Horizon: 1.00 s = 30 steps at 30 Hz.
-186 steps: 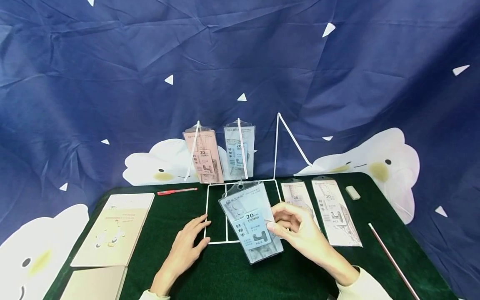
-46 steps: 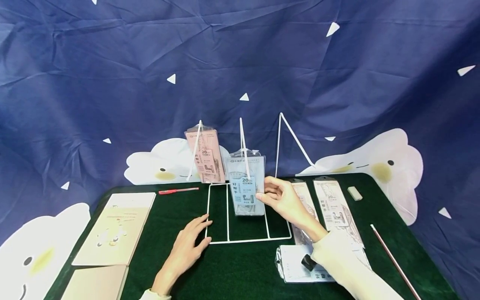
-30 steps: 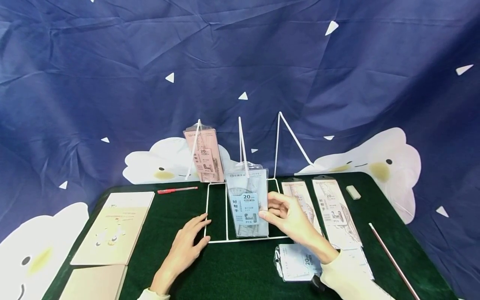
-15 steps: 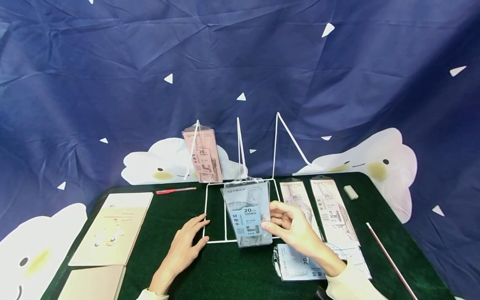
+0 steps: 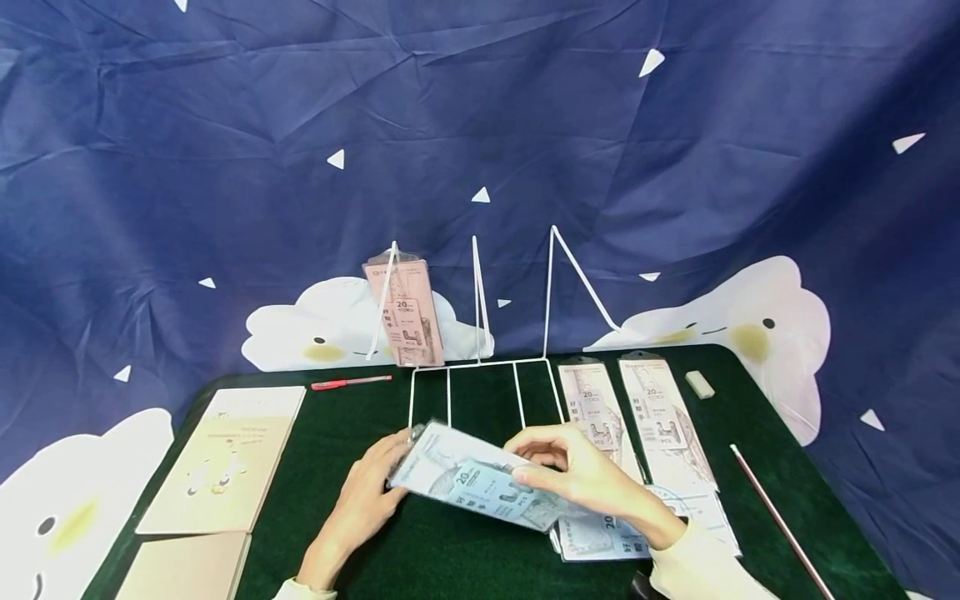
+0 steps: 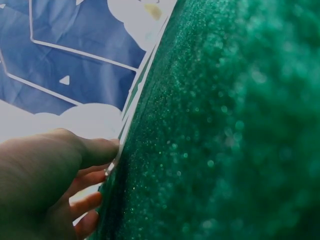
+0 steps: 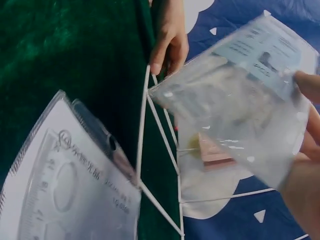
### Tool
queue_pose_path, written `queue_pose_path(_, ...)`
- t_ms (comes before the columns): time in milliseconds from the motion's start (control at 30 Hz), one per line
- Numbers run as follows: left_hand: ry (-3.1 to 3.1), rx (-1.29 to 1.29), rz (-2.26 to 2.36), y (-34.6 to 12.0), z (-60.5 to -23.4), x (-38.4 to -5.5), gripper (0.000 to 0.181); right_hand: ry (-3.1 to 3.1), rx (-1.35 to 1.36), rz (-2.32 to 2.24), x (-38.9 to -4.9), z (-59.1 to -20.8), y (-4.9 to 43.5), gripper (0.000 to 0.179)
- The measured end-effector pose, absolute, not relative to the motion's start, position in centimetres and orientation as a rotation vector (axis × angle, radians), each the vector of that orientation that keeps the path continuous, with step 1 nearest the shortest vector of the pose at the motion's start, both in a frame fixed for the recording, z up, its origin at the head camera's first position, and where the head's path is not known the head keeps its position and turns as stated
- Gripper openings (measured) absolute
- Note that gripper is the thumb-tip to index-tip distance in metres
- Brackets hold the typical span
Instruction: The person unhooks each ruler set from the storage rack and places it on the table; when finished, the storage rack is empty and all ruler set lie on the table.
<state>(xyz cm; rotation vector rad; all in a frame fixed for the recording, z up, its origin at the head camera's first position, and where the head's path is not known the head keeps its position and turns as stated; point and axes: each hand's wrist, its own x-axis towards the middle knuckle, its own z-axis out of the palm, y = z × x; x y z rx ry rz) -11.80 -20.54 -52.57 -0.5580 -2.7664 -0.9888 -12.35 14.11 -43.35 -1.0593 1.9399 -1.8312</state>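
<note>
Right hand: Thumb and fingers of the right hand [image 5: 581, 475] pinch a blue ruler packet [image 5: 476, 479] by its edge, the gap between them only as wide as the packet.
Blue ruler packet: It tilts in the air over the near side of the white rack [image 5: 480, 364], its hanging-hole end beside the left hand; whether the two touch cannot be told.
Left hand: Fingers loosely extended and moderately apart, the left hand [image 5: 367, 483] rests at the rack's left edge, thumb touching the rod.
Left hook: A pink packet [image 5: 408, 312] hangs here.
Table, right half: Two pale pink packets [image 5: 592, 408] [image 5: 663, 421] lie side by side; nearer the front edge, another blue packet [image 5: 592, 537] lies partly beneath the right forearm.
Table, far edge: A red pen [image 5: 352, 382] lies left of the rack, an eraser [image 5: 700, 384] towards the right corner.
</note>
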Motion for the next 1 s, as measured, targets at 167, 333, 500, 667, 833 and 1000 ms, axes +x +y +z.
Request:
queue_pose_path(167, -2.772, -0.562, -1.011, -20.6, -52.8, -11.9, 0.047, 1.919, -1.138, -1.645, -13.5, -45.1, 13.1, 0.021)
queue_pose_path(333, -2.760, -0.573, -1.012, -20.5, -53.0, -11.9, 0.045, 1.906, -1.258, -1.471, -14.1, -46.7, 12.1, 0.017)
queue_pose_path(500, -2.737, -0.573, -1.034, -20.3, -52.6, -11.8, 0.046, 1.964, -1.275, -1.350, -14.2, -47.1, 11.2, 0.013)
queue_pose_path(667, -2.693, -0.619, -1.011, -20.5, -52.8, -11.9, 0.044, 2.047, -1.306, -1.252, -14.3, -47.6, 10.6, 0.011)
queue_pose_path(833, -2.688, -0.630, -1.034, -20.6, -52.8, -11.9, 0.044, 2.175, -1.319, -1.187, -14.2, -48.2, 10.3, 0.011)
queue_pose_path(1000, -2.696, -0.620, -1.034, -20.8, -52.7, -11.9, 0.044, 2.337, -1.317, -1.109, -13.8, -48.6, 10.1, 0.014)
